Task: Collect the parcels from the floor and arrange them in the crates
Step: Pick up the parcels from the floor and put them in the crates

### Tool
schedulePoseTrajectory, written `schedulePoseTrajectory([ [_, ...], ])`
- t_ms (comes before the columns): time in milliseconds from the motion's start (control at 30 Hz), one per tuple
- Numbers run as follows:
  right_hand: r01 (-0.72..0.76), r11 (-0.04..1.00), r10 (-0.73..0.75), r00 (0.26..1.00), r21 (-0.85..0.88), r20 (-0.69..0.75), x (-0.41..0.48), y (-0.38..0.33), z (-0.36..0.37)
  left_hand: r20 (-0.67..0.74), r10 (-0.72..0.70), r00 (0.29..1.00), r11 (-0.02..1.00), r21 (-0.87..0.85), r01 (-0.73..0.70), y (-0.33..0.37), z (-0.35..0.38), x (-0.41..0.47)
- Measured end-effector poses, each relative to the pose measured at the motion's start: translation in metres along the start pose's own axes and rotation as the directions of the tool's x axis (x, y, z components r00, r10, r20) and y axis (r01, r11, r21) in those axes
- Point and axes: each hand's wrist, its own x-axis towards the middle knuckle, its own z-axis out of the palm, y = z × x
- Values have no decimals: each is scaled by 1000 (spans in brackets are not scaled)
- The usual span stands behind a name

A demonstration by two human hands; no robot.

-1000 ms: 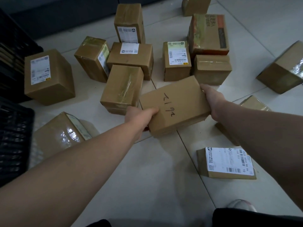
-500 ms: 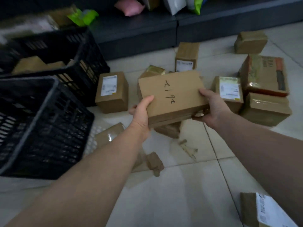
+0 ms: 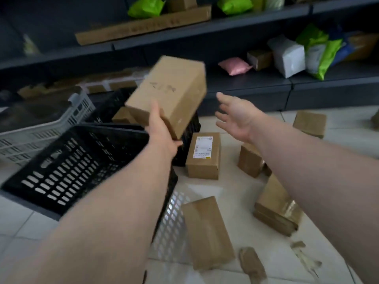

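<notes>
While it's off the floor, parcel: tilted, above far rim of front black crate; rear black crate just behind.
L hand: clamps parcel's near lower corner, one-handed.
R hand: fingers spread, holds nothing, apart from parcel on its right.
Risk: parcel pivots out, clips rim, drops by labelled parcel.
Cause: corner-only grip + tilt, no R support.

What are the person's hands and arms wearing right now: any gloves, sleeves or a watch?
Nothing that shows. The left hand and right hand are bare, with no gloves and no ring visible, though blur softens the fingers. The left forearm and right forearm are uncovered up to the frame's edge: no sleeve, watch, wristband or marking in view.
</notes>
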Motion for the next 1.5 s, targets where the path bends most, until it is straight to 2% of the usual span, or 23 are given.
schedulePoseTrajectory([
  [100,-91,953,97,995,-287,6,-13,10,-1,171,-26,985,998,59,17,11,17,11],
  [200,-226,823,227,972,-521,-62,-25,38,-37,217,-166,962,947,308,94,-36,33,-2],
  [367,-453,689,304,889,-566,-342,-60,81,-138,211,-407,888,747,637,191,-152,39,-44],
  [433,-520,668,320,847,-532,-425,-78,92,-179,183,-446,876,615,774,151,-187,35,-56],
  [533,-563,643,317,813,-520,-489,-106,105,-228,172,-374,911,377,926,-20,-229,31,-66],
  [600,-578,639,296,794,-508,-531,-119,114,-252,204,-265,943,197,968,-154,-249,29,-70],
  [667,-582,636,277,785,-506,-554,-129,125,-267,232,-99,968,-48,970,-237,-257,21,-71],
  [700,-572,636,261,791,-518,-553,-132,132,-270,226,-25,974,-185,956,-227,-257,15,-70],
  [733,-551,642,243,805,-533,-541,-133,139,-271,170,13,985,-296,942,-159,-254,8,-67],
  [767,-527,657,233,823,-540,-519,-133,147,-269,72,32,997,-365,930,-56,-251,0,-63],
  [800,-509,675,246,838,-535,-487,-132,154,-265,-55,28,998,-392,918,62,-246,-9,-59],
  [833,-501,688,281,851,-525,-444,-131,162,-259,-154,8,988,-404,903,144,-242,-19,-54],
  [900,-490,683,353,871,-542,-343,-128,173,-243,-183,-88,979,-348,927,142,-237,-40,-40],
  [967,-474,673,402,879,-568,-258,-122,182,-226,-159,-213,964,-137,982,132,-234,-58,-31],
  [1033,-461,675,432,880,-576,-199,-118,190,-208,-219,-249,944,46,970,237,-239,-70,-25],
  [1133,-443,678,450,881,-587,-145,-112,202,-186,-247,-214,945,101,957,273,-242,-63,-30],
  [1233,-424,684,407,897,-593,-171,-108,213,-172,-243,-230,942,257,919,300,-243,-48,-39],
  [1367,-446,743,380,895,-499,-234,-102,230,-167,-144,-328,934,244,942,231,-256,-50,-36],
  [1433,-476,789,394,877,-388,-276,-98,234,-170,-122,-293,948,308,927,214,-256,-53,-28],
  [1500,-525,798,432,840,-295,-327,-96,236,-177,-99,-200,975,436,882,179,-250,-54,-16],
])
